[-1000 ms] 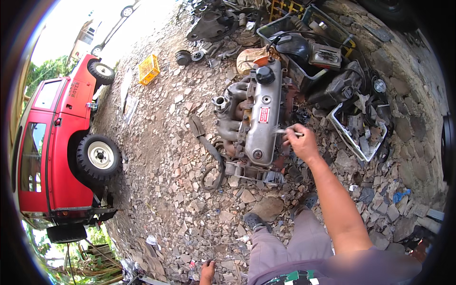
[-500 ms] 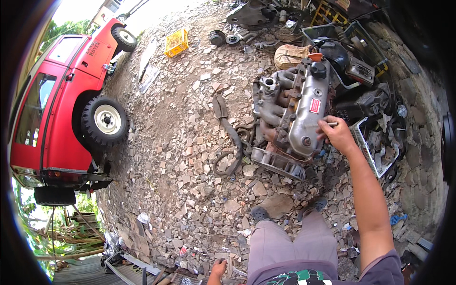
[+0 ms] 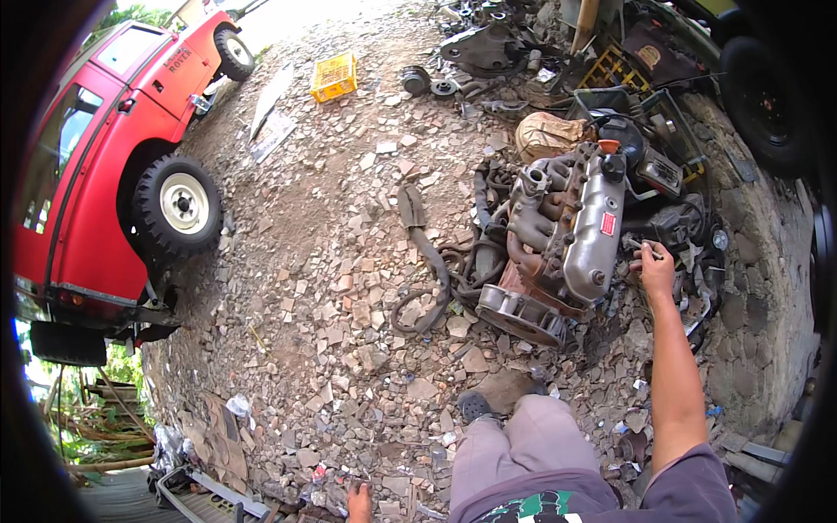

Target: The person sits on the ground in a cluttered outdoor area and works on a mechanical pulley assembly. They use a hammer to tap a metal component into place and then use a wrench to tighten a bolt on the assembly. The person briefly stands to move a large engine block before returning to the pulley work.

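Held the right hand point(image 3: 656, 266) out just to the right of the engine point(image 3: 547, 240), apart from its silver valve cover point(image 3: 595, 240). Grasped, with bent fingers, a slim tool point(image 3: 658, 256), too small and unclear to identify. Had the left hand point(image 3: 359, 503) low at the bottom edge, well apart from the engine and partly cut off; could not tell from so little whether to call its fingers clenched or released.

Faced the engine on the stony ground point(image 3: 349, 296), ahead and to the right, with a red label point(image 3: 608, 224) and a black cap point(image 3: 615, 166) on the cover and a grey manifold point(image 3: 529, 222) along the left side. Saw a dark hose point(image 3: 429, 255) to the left of it, a tan sack point(image 3: 547, 138) near its far end, a yellow crate point(image 3: 334, 77) farther off, and a red vehicle point(image 3: 109, 187) at far left
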Tool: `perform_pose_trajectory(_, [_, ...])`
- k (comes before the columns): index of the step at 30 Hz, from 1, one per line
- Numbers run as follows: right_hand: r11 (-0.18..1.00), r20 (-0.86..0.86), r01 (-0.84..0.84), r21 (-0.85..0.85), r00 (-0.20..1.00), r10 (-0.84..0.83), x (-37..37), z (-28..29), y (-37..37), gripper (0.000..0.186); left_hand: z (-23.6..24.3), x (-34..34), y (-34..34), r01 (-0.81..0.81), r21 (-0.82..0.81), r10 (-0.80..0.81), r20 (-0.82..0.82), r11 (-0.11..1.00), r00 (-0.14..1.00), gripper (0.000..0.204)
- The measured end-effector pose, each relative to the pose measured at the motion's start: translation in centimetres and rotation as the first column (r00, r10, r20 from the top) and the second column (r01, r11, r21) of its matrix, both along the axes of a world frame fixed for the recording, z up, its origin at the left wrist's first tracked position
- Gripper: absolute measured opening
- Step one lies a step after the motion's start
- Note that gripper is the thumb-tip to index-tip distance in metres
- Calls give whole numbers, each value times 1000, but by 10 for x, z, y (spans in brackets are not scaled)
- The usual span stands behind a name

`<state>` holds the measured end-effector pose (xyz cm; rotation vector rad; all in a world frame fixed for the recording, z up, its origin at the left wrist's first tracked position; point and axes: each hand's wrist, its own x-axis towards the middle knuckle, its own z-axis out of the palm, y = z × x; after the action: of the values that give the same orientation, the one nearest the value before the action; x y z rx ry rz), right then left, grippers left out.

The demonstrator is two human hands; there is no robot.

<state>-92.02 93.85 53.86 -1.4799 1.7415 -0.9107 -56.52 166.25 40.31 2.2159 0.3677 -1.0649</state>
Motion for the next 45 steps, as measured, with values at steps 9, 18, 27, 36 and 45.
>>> perform_pose_trajectory(9, [987, 152, -26, 161, 988, 1, -9, -11, -1, 28, -31, -5, 27, 275, 78, -253, -222, 958, 942, 54])
perform_pose_trajectory(18, [968, 139, -1, 250, 990, -34, -6, -8, -39, 23, 29, 102, -87, 85, 134, -72, -96, 987, 993, 39])
perform_pose_trajectory(27, [970, -29, 106, 219, 994, -102, -24, -11, -56, 26, 39, 145, -160, 395, 202, -297, -388, 896, 872, 81])
perform_pose_trajectory(36, [835, -113, 438, 334, 898, -426, -20, -34, -55, 28, 49, 243, -231, 197, 252, -122, -284, 948, 951, 42])
perform_pose_trajectory(45, [891, -330, 443, 99, 859, -390, 88, -6, -53, 24, 64, 450, -372, 151, 121, -132, -151, 981, 980, 36])
